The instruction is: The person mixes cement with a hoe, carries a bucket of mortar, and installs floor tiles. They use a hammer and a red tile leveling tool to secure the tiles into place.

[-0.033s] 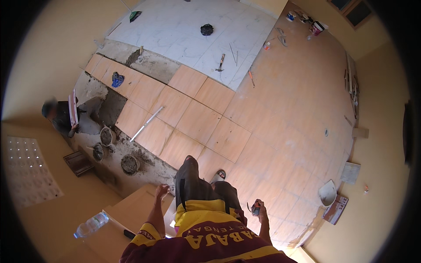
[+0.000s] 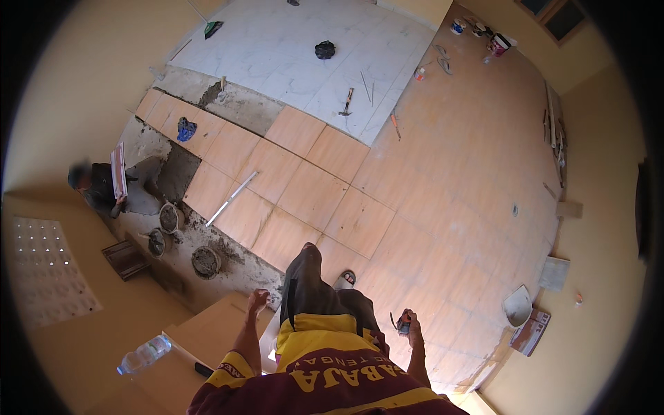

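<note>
My right hand (image 2: pixel 408 321), beside my right leg, grips a small black-and-orange tool, possibly a tape measure, with a dark loop hanging from it. My left hand (image 2: pixel 257 300) hangs by my left leg with curled fingers; whether anything is in them is unclear. Peach floor tiles (image 2: pixel 297 190) lie ahead of my feet, one foot in a grey sandal (image 2: pixel 346 279). A long pale straightedge (image 2: pixel 232 197) rests across them. A clear water bottle (image 2: pixel 142 354) lies on a beige surface (image 2: pixel 221 318) below my left hand.
A co-worker (image 2: pixel 104 183) at the left holds a flat panel near mortar buckets (image 2: pixel 205 261) and exposed mortar. Farther off are white marble-look tiles (image 2: pixel 290 48), a hammer (image 2: pixel 347 102), a black bag (image 2: pixel 325 50) and paint pails (image 2: pixel 498 45). A white sack-like item (image 2: pixel 517 304) stands by the right wall.
My left leg and foot have shifted slightly to the right. The co-worker has moved very slightly. My hands look much the same.
</note>
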`<control>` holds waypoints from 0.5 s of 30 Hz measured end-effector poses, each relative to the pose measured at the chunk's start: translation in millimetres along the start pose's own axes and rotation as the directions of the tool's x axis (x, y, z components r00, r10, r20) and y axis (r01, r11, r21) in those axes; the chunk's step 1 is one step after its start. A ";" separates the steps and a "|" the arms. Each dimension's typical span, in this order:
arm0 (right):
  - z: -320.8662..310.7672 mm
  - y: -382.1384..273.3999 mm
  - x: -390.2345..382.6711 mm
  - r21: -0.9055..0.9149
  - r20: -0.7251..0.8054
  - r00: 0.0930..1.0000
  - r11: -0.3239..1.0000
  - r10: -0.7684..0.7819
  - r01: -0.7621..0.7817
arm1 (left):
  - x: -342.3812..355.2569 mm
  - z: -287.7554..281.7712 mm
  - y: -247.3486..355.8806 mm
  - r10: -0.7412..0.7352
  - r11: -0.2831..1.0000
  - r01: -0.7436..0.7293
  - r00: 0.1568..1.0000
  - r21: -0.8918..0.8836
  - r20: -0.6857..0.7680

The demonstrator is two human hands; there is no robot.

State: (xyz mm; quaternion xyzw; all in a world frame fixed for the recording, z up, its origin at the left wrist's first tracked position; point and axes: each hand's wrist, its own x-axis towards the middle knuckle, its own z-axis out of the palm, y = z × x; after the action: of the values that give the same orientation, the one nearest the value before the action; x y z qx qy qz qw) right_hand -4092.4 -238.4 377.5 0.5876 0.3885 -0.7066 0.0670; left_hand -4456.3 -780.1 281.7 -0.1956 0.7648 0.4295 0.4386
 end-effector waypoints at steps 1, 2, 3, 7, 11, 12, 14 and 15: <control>-4.7 -27.6 17.9 -0.018 -0.029 0.999 1.000 -0.025 0.025 | -11.8 25.0 31.3 0.007 1.000 -0.007 1.000 -0.030 -0.003; -15.4 -58.3 31.4 -0.037 -0.045 0.999 0.999 -0.026 0.025 | -35.6 60.8 87.5 0.011 0.998 -0.010 1.000 -0.059 0.015; -9.0 -85.9 55.0 -0.064 -0.017 0.999 0.997 -0.045 0.044 | -38.7 64.6 101.3 0.022 0.999 -0.020 0.999 -0.041 0.034; 4.6 -195.1 129.5 -0.162 0.036 0.992 0.979 -0.122 0.126 | -16.9 91.5 103.0 -0.039 0.990 0.032 0.998 -0.140 -0.046; -3.5 -277.1 149.6 -0.152 -0.014 0.997 0.985 -0.079 0.076 | 16.5 130.6 112.0 -0.224 0.950 0.239 0.970 0.200 -0.093; -15.6 -296.1 152.3 -0.118 -0.037 0.995 0.990 -0.087 0.082 | 25.4 151.7 132.0 -0.308 0.931 0.320 0.947 0.176 -0.092; -51.6 -303.9 156.0 -0.107 -0.087 0.995 0.994 -0.042 0.032 | 48.2 187.8 172.6 -0.500 0.803 0.532 0.847 0.270 -0.182; -64.5 -318.6 151.5 -0.123 -0.127 0.992 0.992 0.025 -0.041 | 64.8 209.6 215.1 -0.498 0.800 0.518 0.854 0.303 -0.149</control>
State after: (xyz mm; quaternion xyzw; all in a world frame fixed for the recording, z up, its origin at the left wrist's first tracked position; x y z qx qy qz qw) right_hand -4263.4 76.4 393.1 0.6317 0.4256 -0.6415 0.0908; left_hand -4531.2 -482.1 280.1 -0.3296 0.7586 0.1547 0.5403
